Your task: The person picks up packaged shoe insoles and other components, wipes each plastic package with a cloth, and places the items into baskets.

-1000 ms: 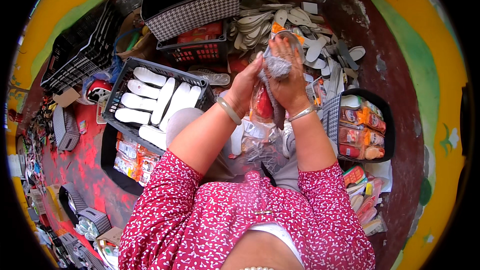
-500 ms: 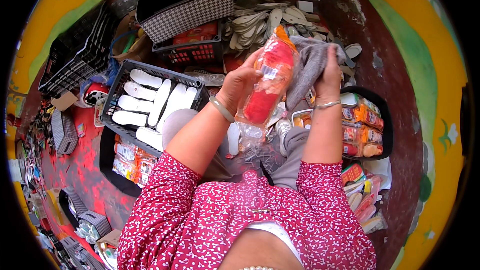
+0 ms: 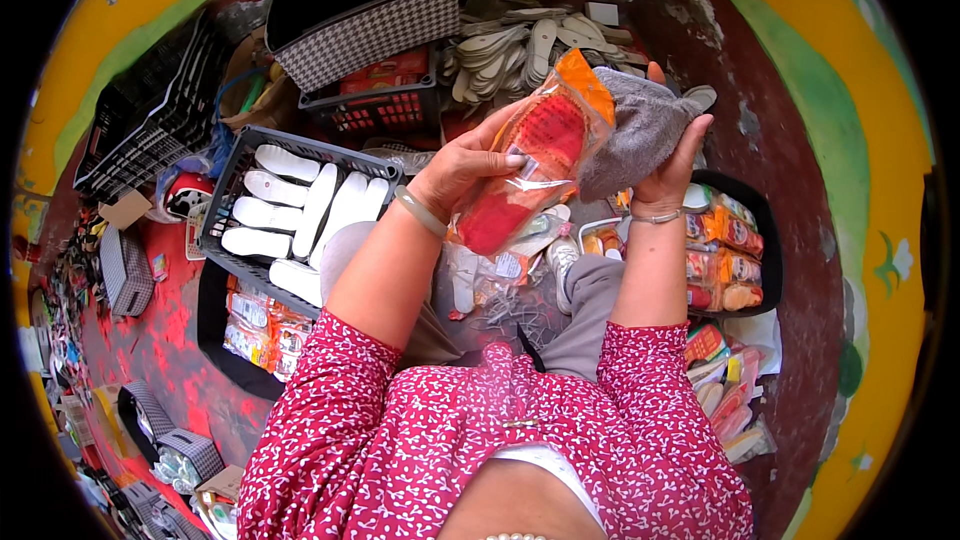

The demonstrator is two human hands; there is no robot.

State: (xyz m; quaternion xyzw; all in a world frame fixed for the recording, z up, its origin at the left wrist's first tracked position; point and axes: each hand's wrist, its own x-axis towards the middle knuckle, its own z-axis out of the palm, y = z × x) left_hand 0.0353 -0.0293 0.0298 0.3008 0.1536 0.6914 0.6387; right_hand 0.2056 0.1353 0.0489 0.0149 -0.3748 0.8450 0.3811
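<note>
In front of me my left hand [image 3: 462,168] grips a clear plastic packet [image 3: 530,168] by its left side, the thumb pressed on its front. The packet is tilted, has an orange top end and holds a red, soft-looking, sole-shaped piece. A fuzzy grey cloth [image 3: 628,135] is in my right hand [image 3: 672,172], bunched against the palm and fingers. Cloth and packet are side by side, the cloth partly behind the packet's upper right edge. Some fingers of the right hand are hidden by the cloth.
A dark crate [image 3: 390,165] of white insoles stands at the left, beside a black bin [image 3: 215,325] of packets. At the right is another black bin [image 3: 772,240] of packets. Loose soles [image 3: 500,50] are heaped at the back, near a houndstooth box [image 3: 370,28].
The packet has tilted further to the right, its front now facing differently, and moved slightly left and down. The grey cloth has spread out wider in my right hand, which has shifted a little right.
</note>
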